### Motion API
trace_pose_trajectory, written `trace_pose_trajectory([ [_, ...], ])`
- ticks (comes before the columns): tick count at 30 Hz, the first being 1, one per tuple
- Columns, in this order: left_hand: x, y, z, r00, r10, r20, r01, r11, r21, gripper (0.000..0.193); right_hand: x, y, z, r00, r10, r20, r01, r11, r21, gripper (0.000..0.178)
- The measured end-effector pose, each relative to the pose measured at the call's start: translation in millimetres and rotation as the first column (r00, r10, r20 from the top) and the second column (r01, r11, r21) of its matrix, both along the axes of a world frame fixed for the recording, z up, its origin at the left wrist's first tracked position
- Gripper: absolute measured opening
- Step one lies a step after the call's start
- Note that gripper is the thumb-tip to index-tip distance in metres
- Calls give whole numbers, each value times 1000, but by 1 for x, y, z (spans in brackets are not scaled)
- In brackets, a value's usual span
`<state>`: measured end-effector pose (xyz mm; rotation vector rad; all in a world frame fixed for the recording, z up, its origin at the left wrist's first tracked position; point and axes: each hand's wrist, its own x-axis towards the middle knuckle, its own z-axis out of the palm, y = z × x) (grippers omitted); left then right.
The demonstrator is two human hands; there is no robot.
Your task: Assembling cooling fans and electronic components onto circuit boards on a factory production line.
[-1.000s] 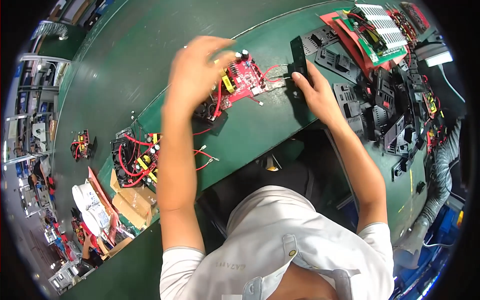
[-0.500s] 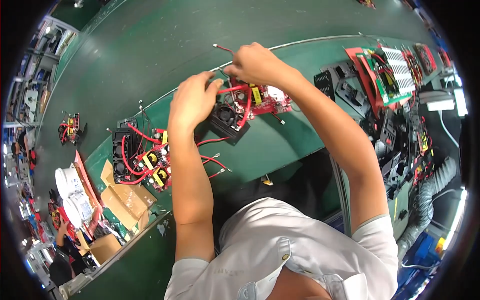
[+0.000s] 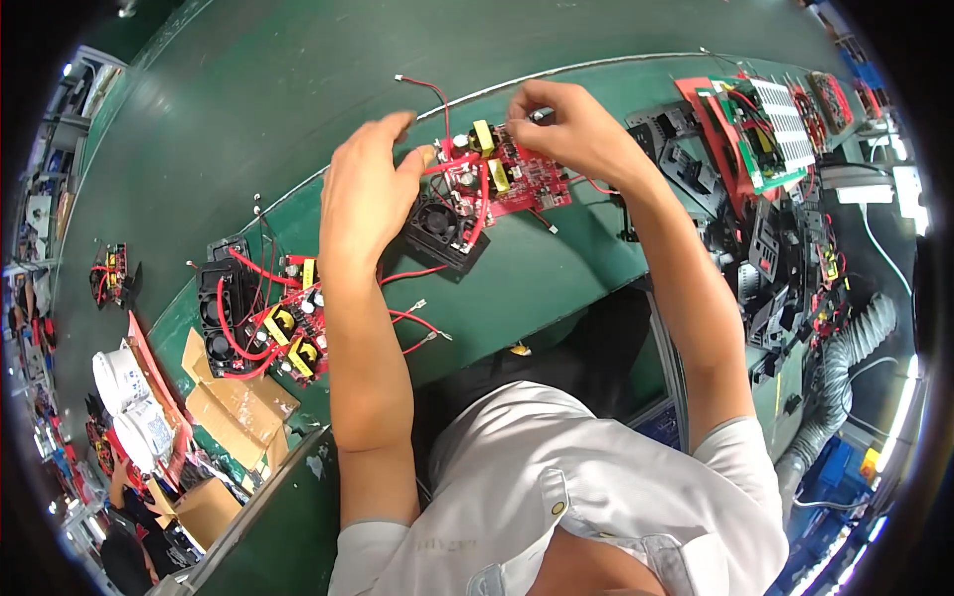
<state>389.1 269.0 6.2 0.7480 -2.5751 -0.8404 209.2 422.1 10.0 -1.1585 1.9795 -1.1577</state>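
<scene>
A red circuit board with yellow transformers and thick red wires lies on the green bench ahead of me. Attached at its near left is a black cooling fan. My left hand is over the board's left end, thumb and fingers apart, with nothing visible between them. At the far right part of the board, my right hand has its fingers curled in a pinch; a small dark bit shows by them, too small to name. A thin red lead with a white plug sticks out beyond the board's far side.
Left of my forearm sits a second board with black fans. Further left are a torn cardboard piece and white tubs. Black plastic parts and a green board with a white heatsink lie to the right.
My right hand has moved right, from the board's far left edge to its far right part. The left hand stays by the left end, fingers spread. The view has shifted slightly.
</scene>
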Motion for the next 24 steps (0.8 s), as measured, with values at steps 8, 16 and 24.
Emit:
trace_pose_trajectory([
  [8, -65, 33, 11, 901, -429, 68, 416, 897, 153, 39, 29, 43, -23, 968, -178, 179, 213, 957, -197, 18],
  [16, -55, 6, 7, 943, -324, 72, 295, 918, 265, 25, 86, 64, -48, 862, 3, -507, -36, 998, -56, 21],
  [24, 31, 7, 44, 867, -423, 264, 442, 897, -14, 82, 97, 57, -58, 910, -138, -392, 58, 976, -208, 31],
])
